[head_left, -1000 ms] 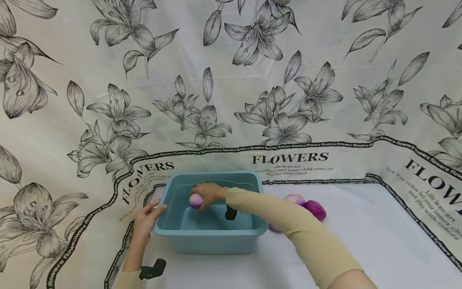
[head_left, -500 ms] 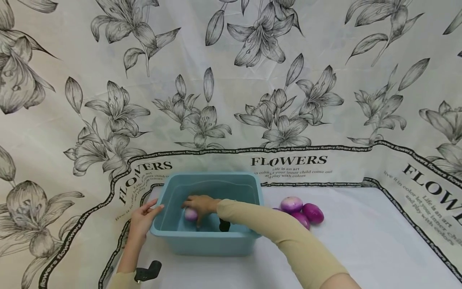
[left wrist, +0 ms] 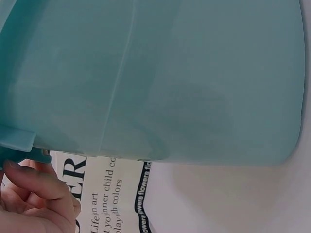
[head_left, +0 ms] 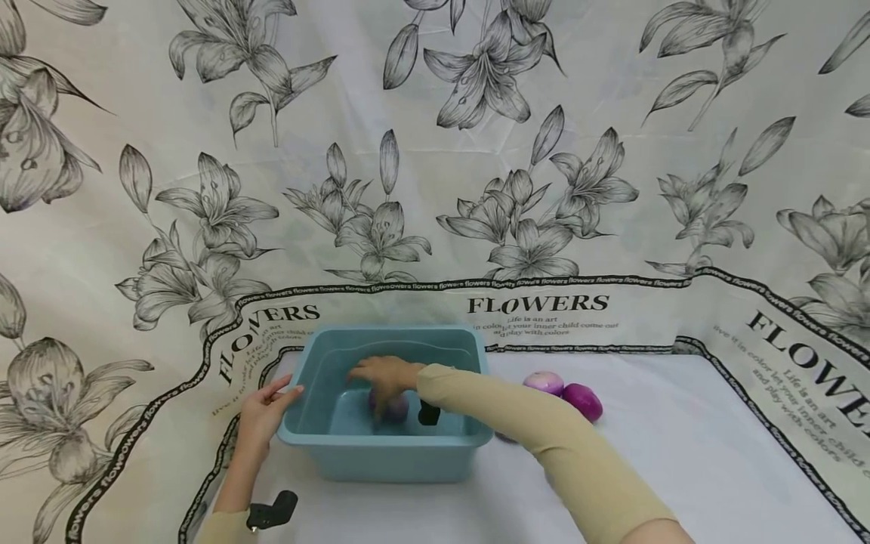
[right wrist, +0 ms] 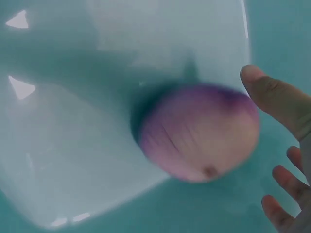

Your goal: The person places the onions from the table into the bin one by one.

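onion (right wrist: 199, 136) now sits loose in the tub (head_left: 394, 462), freed by the right hand (head_left: 386, 375), fingers wide, so it seems placed; left hand (head_left: 261, 412) grips the tub.

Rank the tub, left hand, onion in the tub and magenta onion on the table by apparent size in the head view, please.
1. Tub
2. Left hand
3. Onion in the tub and magenta onion: too alike to rank; the first is partly hidden.

Head view: left hand (head_left: 261, 414) at 8 o'clock, apparently pinching, fingertips partly hidden; right hand (head_left: 389, 375) at 7 o'clock, fingers apart.
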{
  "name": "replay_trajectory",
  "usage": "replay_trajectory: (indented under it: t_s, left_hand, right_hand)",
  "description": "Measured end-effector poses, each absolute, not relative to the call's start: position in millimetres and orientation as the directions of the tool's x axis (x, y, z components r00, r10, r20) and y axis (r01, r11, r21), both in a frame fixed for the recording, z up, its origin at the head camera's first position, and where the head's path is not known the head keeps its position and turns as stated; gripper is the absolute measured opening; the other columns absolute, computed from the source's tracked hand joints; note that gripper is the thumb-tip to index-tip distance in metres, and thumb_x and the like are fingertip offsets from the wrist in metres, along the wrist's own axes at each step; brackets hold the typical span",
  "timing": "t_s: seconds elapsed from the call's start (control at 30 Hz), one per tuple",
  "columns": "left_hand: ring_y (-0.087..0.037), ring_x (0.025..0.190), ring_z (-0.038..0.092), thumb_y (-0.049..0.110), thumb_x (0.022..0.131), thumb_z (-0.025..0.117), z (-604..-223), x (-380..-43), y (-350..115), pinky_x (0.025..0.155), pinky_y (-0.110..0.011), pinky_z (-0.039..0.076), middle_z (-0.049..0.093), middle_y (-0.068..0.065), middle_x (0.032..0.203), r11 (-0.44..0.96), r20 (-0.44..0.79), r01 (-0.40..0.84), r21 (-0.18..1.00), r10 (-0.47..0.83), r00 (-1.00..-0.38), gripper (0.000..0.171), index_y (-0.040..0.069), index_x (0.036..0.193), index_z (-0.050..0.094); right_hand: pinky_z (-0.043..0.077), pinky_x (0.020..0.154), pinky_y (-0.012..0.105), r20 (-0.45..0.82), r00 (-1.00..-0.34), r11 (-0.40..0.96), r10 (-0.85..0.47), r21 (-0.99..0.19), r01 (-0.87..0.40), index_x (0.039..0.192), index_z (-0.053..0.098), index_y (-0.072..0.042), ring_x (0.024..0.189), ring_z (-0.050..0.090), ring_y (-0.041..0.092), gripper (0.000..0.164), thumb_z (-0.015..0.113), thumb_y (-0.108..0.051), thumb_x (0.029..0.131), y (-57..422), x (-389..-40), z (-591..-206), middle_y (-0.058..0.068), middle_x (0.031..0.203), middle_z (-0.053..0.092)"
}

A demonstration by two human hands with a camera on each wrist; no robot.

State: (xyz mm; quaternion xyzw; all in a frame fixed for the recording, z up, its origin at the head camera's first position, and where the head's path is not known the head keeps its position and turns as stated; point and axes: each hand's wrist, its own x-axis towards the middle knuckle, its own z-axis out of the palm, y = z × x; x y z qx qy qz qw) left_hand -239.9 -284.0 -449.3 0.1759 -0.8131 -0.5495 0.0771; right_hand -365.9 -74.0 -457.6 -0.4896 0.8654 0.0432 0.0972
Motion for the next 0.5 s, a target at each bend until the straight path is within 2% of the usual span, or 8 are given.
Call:
replay_trajectory:
  t_s: [0.17,0.3,0.5]
  left_hand:
    - [-0.009,0.076,0.052,0.029,0.089,0.068,-448,-239,-286,0.064,-0.021,0.045,0.056,0.005,0.082,0.35,-0.065,-0.202,0.915,-0.366,-0.929,0.053,0.002,0.132,0.056]
    - [-0.008,0.075,0.053,0.031,0.089,0.068,-449,-238,-287,0.064,-0.02,0.046,0.058,0.006,0.081,0.353,-0.076,-0.215,0.91,-0.368,-0.927,0.054,0.002,0.133,0.056]
    - [-0.007,0.075,0.053,0.032,0.089,0.068,-451,-238,-286,0.064,-0.019,0.046,0.057,0.007,0.081,0.356,-0.073,-0.21,0.911,-0.361,-0.93,0.055,0.002,0.134,0.055]
  right_hand:
    - [0.044,0.102,0.036,-0.198,-0.502,0.516,-0.842,-0.026,-0.856,0.141,0.045,-0.025,0.129,0.046,0.02,0.076,0.081,-0.04,0.076,-63,-363,-435,0.0,0.142,0.048]
    - [0.043,0.103,0.035,-0.18,-0.484,0.499,-0.856,-0.048,-0.865,0.14,0.047,-0.024,0.13,0.046,0.02,0.073,0.079,-0.041,0.077,-55,-359,-418,0.001,0.142,0.049]
    - [0.043,0.102,0.035,-0.119,-0.479,0.494,-0.87,-0.195,-0.848,0.138,0.05,-0.019,0.127,0.05,0.018,0.069,0.08,-0.033,0.078,-35,-354,-387,0.001,0.138,0.053]
